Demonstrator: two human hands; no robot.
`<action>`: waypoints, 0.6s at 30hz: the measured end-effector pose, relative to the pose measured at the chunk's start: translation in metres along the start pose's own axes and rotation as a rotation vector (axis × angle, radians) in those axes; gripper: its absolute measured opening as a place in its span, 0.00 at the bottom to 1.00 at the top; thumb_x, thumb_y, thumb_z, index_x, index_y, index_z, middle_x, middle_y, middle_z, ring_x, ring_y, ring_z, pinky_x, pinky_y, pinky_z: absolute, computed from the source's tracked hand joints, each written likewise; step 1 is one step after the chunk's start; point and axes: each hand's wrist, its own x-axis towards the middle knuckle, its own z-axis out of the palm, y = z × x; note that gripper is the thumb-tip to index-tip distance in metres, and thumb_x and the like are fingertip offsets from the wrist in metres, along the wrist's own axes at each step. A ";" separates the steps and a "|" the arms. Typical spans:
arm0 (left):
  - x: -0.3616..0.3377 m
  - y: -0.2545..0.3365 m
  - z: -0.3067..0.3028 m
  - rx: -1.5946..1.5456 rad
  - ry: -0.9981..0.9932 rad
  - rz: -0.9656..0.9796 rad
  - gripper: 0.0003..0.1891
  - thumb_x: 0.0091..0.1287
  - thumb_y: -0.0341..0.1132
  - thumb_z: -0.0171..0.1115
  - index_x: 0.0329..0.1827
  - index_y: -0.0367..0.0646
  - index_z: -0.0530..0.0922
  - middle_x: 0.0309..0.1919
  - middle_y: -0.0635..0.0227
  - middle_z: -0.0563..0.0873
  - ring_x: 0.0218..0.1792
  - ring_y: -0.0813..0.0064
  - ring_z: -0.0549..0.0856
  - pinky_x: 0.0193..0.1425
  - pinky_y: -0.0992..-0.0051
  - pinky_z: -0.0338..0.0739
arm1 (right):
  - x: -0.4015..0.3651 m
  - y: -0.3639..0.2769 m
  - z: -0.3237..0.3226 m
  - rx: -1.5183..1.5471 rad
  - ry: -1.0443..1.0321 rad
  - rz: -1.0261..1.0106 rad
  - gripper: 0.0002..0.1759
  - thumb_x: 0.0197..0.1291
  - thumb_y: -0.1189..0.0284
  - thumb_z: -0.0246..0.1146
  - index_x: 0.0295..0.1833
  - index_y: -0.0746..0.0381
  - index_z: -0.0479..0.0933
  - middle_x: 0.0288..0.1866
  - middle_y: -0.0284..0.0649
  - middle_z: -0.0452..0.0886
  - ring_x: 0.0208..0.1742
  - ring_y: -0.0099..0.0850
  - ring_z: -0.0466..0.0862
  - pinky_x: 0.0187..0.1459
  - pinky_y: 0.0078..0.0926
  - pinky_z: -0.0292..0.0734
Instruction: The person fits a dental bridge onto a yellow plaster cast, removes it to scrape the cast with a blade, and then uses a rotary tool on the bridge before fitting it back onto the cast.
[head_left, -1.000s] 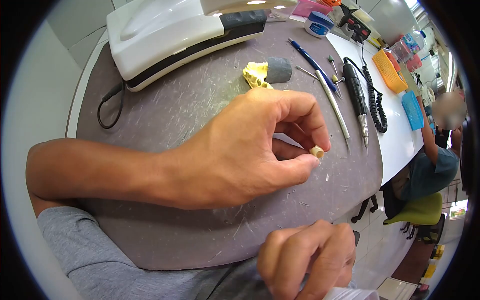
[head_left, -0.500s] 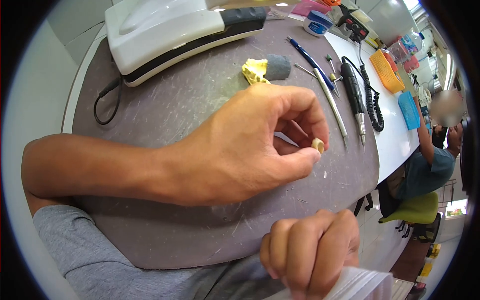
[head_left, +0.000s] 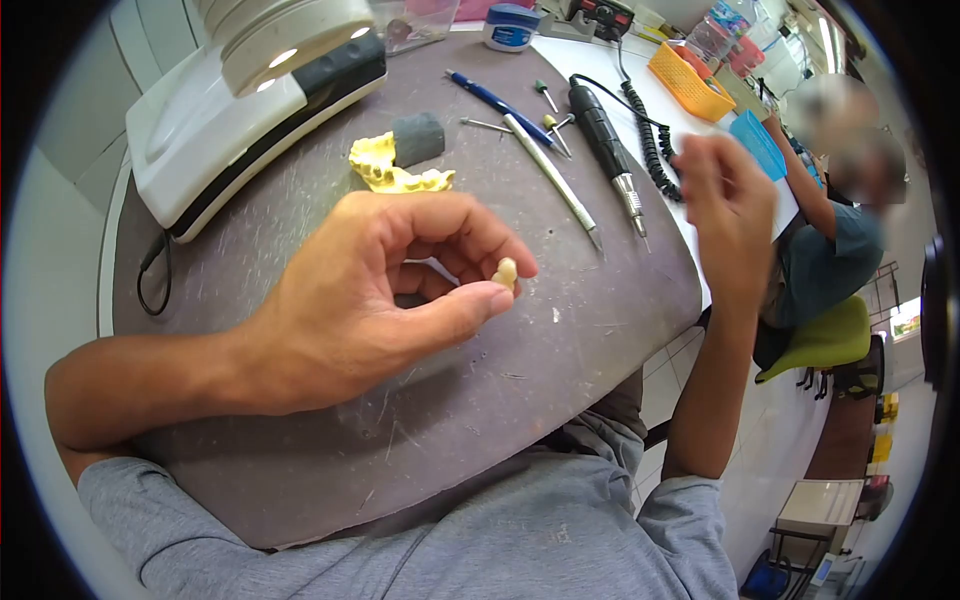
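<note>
Small cream piece [head_left: 506, 273]: smooth, slightly glossy, ceramic- or resin-like. Yellow cast [head_left: 420, 181]: matt, plaster-like, with rough, uneven edges; grey block [head_left: 419, 138] also matt, fine-grained. Counter [head_left: 440, 440]: dull grey-brown surface, smooth overall but marked with many pale scratches. White machine [head_left: 205, 135]: glossy hard plastic. Black handpiece [head_left: 596, 125]: dark plastic-looking body, nose [head_left: 629, 197] of bright polished metal; coiled cord [head_left: 648, 150] rubbery. Blue pen-shaped tool [head_left: 500, 106]: shiny barrel. Orange basket [head_left: 690, 82]: perforated plastic; blue basket [head_left: 757, 145]: plastic. Grey shirt [head_left: 540, 530]: soft matt knit cloth, creased. Floor tiles [head_left: 745, 420]: smooth, glossy, reflecting light.
</note>
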 end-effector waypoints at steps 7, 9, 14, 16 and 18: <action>-0.002 -0.008 -0.004 0.006 -0.057 0.023 0.11 0.69 0.30 0.69 0.50 0.37 0.79 0.44 0.70 0.82 0.44 0.85 0.81 0.52 0.82 0.78 | 0.007 0.011 0.025 -0.452 -0.288 0.155 0.34 0.57 0.42 0.70 0.23 0.63 0.73 0.16 0.37 0.74 0.20 0.27 0.74 0.25 0.30 0.67; -0.003 -0.004 0.000 -0.008 -0.040 0.003 0.10 0.69 0.30 0.69 0.49 0.37 0.79 0.43 0.71 0.82 0.44 0.86 0.81 0.51 0.82 0.78 | 0.007 0.014 0.024 -0.405 -0.291 0.163 0.34 0.57 0.43 0.70 0.21 0.63 0.72 0.15 0.34 0.70 0.19 0.25 0.69 0.24 0.31 0.63; -0.003 0.001 0.004 0.015 -0.024 -0.021 0.10 0.70 0.30 0.68 0.50 0.37 0.79 0.43 0.70 0.82 0.43 0.85 0.81 0.50 0.83 0.78 | 0.009 0.019 0.022 -0.442 -0.340 0.153 0.33 0.58 0.41 0.67 0.19 0.60 0.73 0.13 0.39 0.74 0.19 0.31 0.77 0.27 0.33 0.70; -0.003 0.003 0.006 0.024 0.001 -0.045 0.10 0.71 0.30 0.66 0.52 0.37 0.79 0.44 0.69 0.83 0.43 0.85 0.82 0.49 0.82 0.79 | 0.008 0.019 0.023 -0.424 -0.304 0.142 0.34 0.60 0.41 0.66 0.19 0.61 0.74 0.13 0.40 0.74 0.19 0.32 0.77 0.27 0.34 0.70; -0.004 0.001 0.003 0.057 -0.032 -0.055 0.11 0.72 0.30 0.65 0.53 0.37 0.79 0.44 0.69 0.83 0.43 0.84 0.83 0.49 0.82 0.79 | 0.004 0.022 0.023 -0.403 -0.273 0.135 0.35 0.62 0.41 0.64 0.19 0.62 0.75 0.14 0.40 0.75 0.19 0.33 0.77 0.27 0.35 0.70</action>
